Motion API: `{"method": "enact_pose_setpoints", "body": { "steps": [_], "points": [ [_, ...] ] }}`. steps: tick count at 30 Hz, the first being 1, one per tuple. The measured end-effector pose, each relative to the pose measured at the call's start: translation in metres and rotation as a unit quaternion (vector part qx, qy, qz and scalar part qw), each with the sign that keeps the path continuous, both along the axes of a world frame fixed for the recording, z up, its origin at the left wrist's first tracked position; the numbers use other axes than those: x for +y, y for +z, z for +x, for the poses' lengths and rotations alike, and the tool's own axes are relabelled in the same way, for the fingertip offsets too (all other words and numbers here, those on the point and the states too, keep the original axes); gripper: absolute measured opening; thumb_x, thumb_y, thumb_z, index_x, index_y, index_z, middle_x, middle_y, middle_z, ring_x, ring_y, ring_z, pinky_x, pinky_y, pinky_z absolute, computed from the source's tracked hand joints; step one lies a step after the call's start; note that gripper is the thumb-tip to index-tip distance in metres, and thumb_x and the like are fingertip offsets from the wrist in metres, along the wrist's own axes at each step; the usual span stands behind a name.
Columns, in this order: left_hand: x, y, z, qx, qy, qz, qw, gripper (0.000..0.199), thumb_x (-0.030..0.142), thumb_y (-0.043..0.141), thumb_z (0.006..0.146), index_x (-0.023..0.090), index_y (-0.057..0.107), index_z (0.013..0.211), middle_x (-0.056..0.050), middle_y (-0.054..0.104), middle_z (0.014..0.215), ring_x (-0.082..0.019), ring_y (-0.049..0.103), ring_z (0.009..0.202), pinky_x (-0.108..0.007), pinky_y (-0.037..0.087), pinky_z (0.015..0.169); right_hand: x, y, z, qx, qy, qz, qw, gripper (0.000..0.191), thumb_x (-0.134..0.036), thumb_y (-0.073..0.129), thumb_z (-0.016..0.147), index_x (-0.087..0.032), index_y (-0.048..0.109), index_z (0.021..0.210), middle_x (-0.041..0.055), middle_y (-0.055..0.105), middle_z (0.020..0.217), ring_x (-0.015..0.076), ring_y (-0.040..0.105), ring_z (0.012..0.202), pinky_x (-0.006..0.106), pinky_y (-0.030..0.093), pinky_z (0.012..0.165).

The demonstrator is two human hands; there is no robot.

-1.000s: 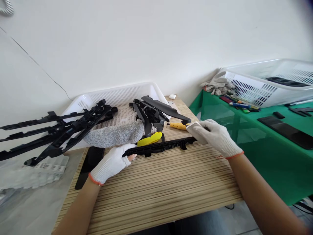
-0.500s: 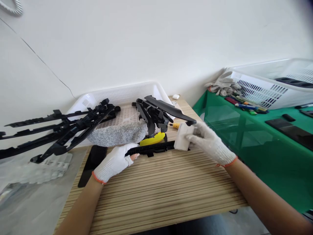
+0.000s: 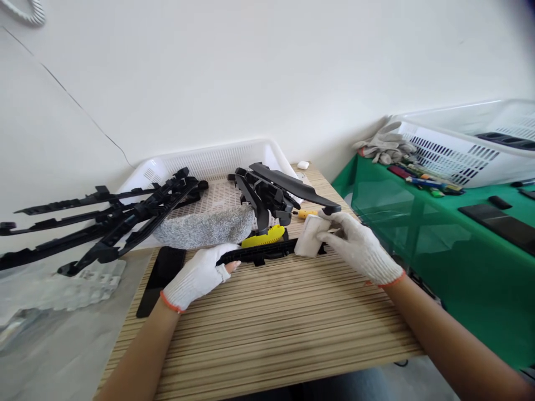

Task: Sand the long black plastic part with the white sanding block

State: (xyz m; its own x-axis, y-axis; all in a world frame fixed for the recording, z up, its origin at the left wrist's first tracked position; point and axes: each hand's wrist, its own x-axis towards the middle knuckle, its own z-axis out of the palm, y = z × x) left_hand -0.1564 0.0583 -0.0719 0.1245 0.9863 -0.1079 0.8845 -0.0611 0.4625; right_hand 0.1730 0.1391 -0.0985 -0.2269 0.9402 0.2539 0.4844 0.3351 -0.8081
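Observation:
My left hand (image 3: 204, 275), in a white knit glove with the thumb tip bare, grips the left end of a long black plastic strip (image 3: 261, 253) held just above the wooden table (image 3: 284, 328). In my gloved right hand (image 3: 351, 242) is a white pad (image 3: 310, 236), pinched between thumb and fingers and lying against the right part of the strip. Behind the strip are a yellow brush-like piece (image 3: 264, 238) and a yellow-handled tool (image 3: 307, 214). The strip's surface under the pad is hidden.
Behind, a white basket (image 3: 267, 149) bears black parts (image 3: 142, 214), dark curved parts (image 3: 288, 184) and a grey fuzzy cloth (image 3: 204, 227). A black phone (image 3: 161, 281) lies left. Rightward, a green-covered table (image 3: 393, 195) holds gloves (image 3: 387, 143), pens (image 3: 426, 181) and another basket (image 3: 443, 147).
The white pad has shifted slightly left along the black strip with my right hand. My left hand keeps its grip. The whole view has moved a little.

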Motion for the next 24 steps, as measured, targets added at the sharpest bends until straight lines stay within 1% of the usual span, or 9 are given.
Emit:
{"method": "enact_pose_setpoints", "body": {
  "steps": [4,8,9,13,15,18,24],
  "points": [
    [0.0,0.0009,0.0005,0.005,0.001,-0.004,1.0,0.046,0.043,0.052,0.087,0.022,0.065,0.126,-0.006,0.076,0.111,-0.024,0.071,0.101,-0.034,0.053,0.09,0.0014,-0.0016,0.0026,-0.031,0.004,0.01,0.999,0.04,-0.038,0.062,0.078,-0.024,0.063,0.116,0.0063,0.069,0.104,0.0239,0.065,0.091,0.041,0.056,0.08],
    [-0.0006,0.0013,0.0009,-0.016,0.002,-0.006,1.0,0.045,0.044,0.053,0.087,0.023,0.066,0.125,-0.005,0.076,0.11,-0.023,0.071,0.098,-0.032,0.053,0.087,0.0045,-0.006,0.0056,-0.019,-0.051,0.003,0.999,0.045,-0.041,0.063,0.078,-0.022,0.061,0.118,0.0059,0.07,0.097,0.0216,0.064,0.081,0.038,0.055,0.074],
    [-0.0006,0.0013,0.001,-0.017,0.003,-0.007,1.0,0.045,0.044,0.053,0.087,0.023,0.066,0.125,-0.005,0.076,0.109,-0.022,0.071,0.098,-0.032,0.053,0.086,0.0049,-0.0066,0.0057,-0.015,-0.055,-0.002,0.998,0.045,-0.042,0.062,0.078,-0.022,0.061,0.119,0.0056,0.069,0.095,0.0212,0.063,0.079,0.037,0.055,0.073],
    [-0.0007,0.0012,0.0019,-0.006,0.007,-0.009,1.0,0.044,0.043,0.053,0.087,0.023,0.066,0.125,-0.004,0.077,0.108,-0.022,0.071,0.098,-0.031,0.053,0.087,0.003,-0.0053,0.0033,-0.041,0.001,-0.01,0.999,0.043,-0.043,0.06,0.08,-0.024,0.062,0.119,0.0039,0.067,0.089,0.0208,0.061,0.076,0.039,0.054,0.072],
    [-0.0008,0.001,0.0024,-0.001,0.011,-0.007,1.0,0.045,0.043,0.054,0.087,0.023,0.065,0.125,-0.005,0.076,0.109,-0.023,0.071,0.099,-0.032,0.053,0.087,0.0015,-0.0045,0.002,-0.057,0.016,-0.008,0.998,0.043,-0.043,0.058,0.081,-0.024,0.062,0.12,0.0033,0.065,0.084,0.0208,0.06,0.073,0.039,0.054,0.071],
    [-0.0012,0.0,0.0023,-0.003,0.006,-0.005,1.0,0.044,0.041,0.054,0.087,0.022,0.065,0.124,-0.005,0.076,0.111,-0.023,0.071,0.1,-0.032,0.053,0.087,0.0006,-0.0057,0.0013,-0.066,0.01,-0.002,0.998,0.046,-0.043,0.058,0.08,-0.023,0.062,0.121,0.0029,0.064,0.081,0.0209,0.06,0.072,0.039,0.054,0.072],
    [-0.0009,-0.0003,0.0012,0.0,0.004,-0.012,1.0,0.045,0.04,0.053,0.087,0.022,0.064,0.127,-0.006,0.075,0.113,-0.024,0.071,0.102,-0.034,0.053,0.088,0.0015,-0.0056,0.0014,-0.067,0.011,-0.002,0.998,0.048,-0.045,0.055,0.081,-0.021,0.062,0.123,0.0043,0.065,0.085,0.0213,0.061,0.075,0.04,0.054,0.074]
  ]
}}
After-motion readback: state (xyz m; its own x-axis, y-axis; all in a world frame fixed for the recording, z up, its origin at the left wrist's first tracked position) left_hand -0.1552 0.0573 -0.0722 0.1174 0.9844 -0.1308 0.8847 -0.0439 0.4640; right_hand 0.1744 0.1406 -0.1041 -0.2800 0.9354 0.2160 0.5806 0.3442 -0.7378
